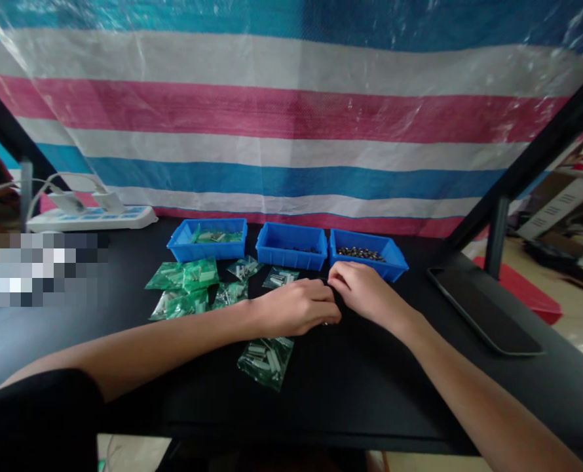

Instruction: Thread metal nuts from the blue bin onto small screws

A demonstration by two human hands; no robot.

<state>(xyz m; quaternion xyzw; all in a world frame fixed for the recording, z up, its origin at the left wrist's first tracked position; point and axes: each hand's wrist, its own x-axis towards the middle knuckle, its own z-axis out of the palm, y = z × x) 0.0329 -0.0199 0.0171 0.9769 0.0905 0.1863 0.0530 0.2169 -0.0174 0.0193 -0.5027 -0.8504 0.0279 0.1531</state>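
Green-tinted plastic bags [266, 360] of small white parts lie on the black table [370, 387]; one rests just below the left hand [299, 307], and others cluster left of it [188, 288] and in front of the trays. The left hand lies knuckles-up on the table with fingers curled inward; the right hand [365, 292] meets it fingertip to fingertip, also curled. Whether either pinches anything cannot be told, since the fingers hide the contact point. Three blue trays stand in a row behind the hands: the left tray [207, 240] holds bagged parts, the middle tray [291, 247] a few dark pieces, the right tray [367, 252] many small dark metal parts. A dark tablet-like slab [483, 318] lies at right; a white power strip [92, 218] sits at far left before the striped tarpaulin [291, 118].
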